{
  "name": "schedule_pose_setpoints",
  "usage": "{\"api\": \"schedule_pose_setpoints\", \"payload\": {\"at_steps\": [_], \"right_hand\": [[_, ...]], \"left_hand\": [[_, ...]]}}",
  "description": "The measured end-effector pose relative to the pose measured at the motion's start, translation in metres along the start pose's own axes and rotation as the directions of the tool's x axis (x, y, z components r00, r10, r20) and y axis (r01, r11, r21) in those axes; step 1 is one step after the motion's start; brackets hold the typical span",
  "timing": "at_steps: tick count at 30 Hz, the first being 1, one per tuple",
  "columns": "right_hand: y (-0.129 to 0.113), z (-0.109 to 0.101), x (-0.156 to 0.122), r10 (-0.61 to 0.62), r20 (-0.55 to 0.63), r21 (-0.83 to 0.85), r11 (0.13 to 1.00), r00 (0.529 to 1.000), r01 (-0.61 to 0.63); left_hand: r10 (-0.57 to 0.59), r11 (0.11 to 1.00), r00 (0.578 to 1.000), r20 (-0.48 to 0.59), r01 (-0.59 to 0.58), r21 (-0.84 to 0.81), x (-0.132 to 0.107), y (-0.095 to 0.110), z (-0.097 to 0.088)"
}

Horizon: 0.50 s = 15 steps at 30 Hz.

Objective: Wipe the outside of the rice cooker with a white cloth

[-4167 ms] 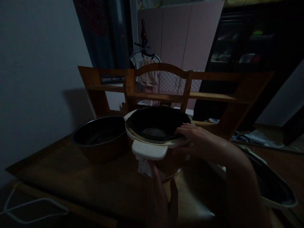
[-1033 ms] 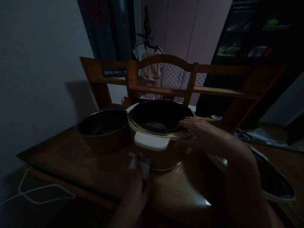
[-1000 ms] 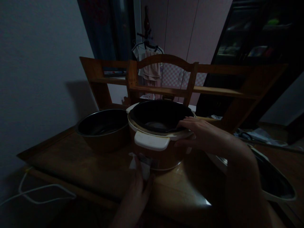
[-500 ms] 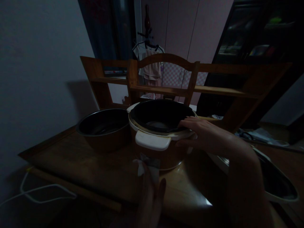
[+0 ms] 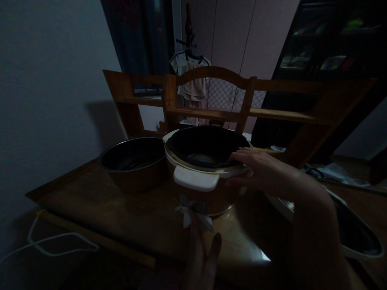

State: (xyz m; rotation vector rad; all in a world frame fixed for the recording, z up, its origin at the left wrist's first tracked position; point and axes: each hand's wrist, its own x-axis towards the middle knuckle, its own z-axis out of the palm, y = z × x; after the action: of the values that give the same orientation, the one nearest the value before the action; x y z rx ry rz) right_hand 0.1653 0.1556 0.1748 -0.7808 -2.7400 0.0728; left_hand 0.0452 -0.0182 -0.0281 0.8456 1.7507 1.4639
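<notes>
A round cooker body (image 5: 208, 197) with a white rim, a white front handle (image 5: 196, 178) and a dark inside stands upright on the wooden desk (image 5: 130, 225). My right hand (image 5: 252, 167) grips its right rim, fingers over the edge and thumb outside. Low at its front, my left hand (image 5: 202, 253) holds a crumpled white tissue (image 5: 196, 221) under the fingertips, thumb spread to the right. The tissue lies just below a greyish label (image 5: 192, 203) on the cooker. Dim light hides whether it touches the body.
A dark inner pot (image 5: 136, 165) stands close by on the left. To the right lies a dark lid (image 5: 353, 225) with a pale rim, partly behind my right arm. A wooden shelf (image 5: 208, 114) rises behind. A white cord (image 5: 60, 253) loops at lower left.
My left hand has moved slightly down and right with the tissue, showing more of the label. My right hand keeps its grip on the rim.
</notes>
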Motion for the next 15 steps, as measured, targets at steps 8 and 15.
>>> {"api": "schedule_pose_setpoints", "payload": {"at_steps": [8,15], "right_hand": [[-0.002,-0.001,0.001,0.013,0.011,-0.004,1.000,1.000,-0.013],[-0.001,-0.003,0.003,0.011,0.037,-0.007,1.000,0.999,-0.011]], "left_hand": [[-0.074,0.995,0.996,-0.044,0.071,-0.077,-0.004,0.001,0.016],[-0.055,0.998,0.998,-0.024,0.055,-0.012,-0.016,-0.012,0.026]]}}
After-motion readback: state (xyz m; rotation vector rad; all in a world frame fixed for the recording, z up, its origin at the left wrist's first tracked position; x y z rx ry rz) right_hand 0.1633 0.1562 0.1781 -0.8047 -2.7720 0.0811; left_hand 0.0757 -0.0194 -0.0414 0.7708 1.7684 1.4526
